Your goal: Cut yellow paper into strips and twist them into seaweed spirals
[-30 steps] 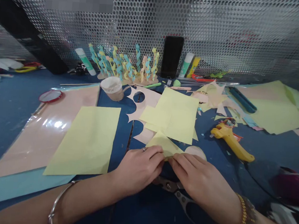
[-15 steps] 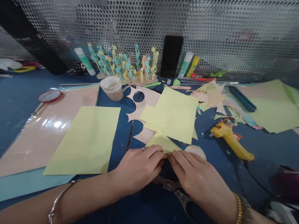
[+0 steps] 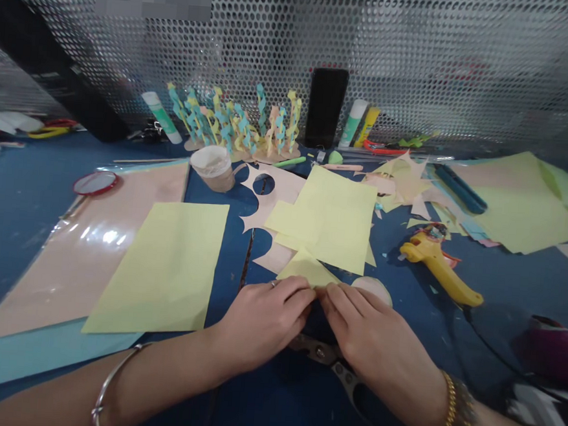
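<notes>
My left hand (image 3: 271,319) and my right hand (image 3: 368,329) meet at the middle of the blue table, fingers closed on the near edge of a small piece of yellow paper (image 3: 307,266). That edge seems rolled or folded under my fingertips, which hide most of it. Beneath my hands lie scissors (image 3: 320,352), their blades partly covered. A pale paper disc (image 3: 372,288) sits just beyond my right fingers. Larger yellow sheets (image 3: 342,217) rest behind the piece, on top of a pink sheet with round cut-outs (image 3: 276,254).
At right lies a yellow glue gun (image 3: 440,266) with its cable. Leftward, a yellow sheet (image 3: 168,270) covers part of a plastic-wrapped pink pack (image 3: 80,270). Behind stand a paper cup (image 3: 214,169), twisted paper-strip sticks (image 3: 236,125), a phone (image 3: 326,109) and glue sticks (image 3: 352,122).
The near edge of the yellow piece has turned a little further under my fingers, so slightly less of it shows. Both hands have barely shifted; everything else stays put.
</notes>
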The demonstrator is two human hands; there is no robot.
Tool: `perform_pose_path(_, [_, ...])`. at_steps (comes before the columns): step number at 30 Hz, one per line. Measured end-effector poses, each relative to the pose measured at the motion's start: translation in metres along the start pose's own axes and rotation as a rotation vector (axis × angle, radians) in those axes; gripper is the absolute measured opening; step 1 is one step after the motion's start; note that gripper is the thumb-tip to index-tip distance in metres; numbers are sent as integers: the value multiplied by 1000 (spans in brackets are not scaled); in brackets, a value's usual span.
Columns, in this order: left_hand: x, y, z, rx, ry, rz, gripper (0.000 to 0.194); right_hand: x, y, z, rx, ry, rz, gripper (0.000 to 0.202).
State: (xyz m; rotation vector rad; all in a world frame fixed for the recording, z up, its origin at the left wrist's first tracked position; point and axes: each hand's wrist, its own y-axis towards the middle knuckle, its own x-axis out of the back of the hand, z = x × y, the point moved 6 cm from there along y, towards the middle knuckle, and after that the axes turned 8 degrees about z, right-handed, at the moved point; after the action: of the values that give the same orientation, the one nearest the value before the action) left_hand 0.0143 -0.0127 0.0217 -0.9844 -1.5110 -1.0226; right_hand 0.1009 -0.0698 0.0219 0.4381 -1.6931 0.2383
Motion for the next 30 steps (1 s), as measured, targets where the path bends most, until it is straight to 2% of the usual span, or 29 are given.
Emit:
perform_pose_path(16, [-3,-2,4,7,-32,-7,24,2,3,-2,5,22,-2,31])
perform_pose_path(21, [-4,-2,4,-7,-25,-18,24,9,3,-7,-25,55,-21,30])
perform_pose_path(25, [-4,-3,4,8,-30,-12,23,16,1,-4,12,95,-73,30])
perform_pose_path(30, [-3,-2,4,25,-76,-21,22,11,1,-2,29,116,-41,28])
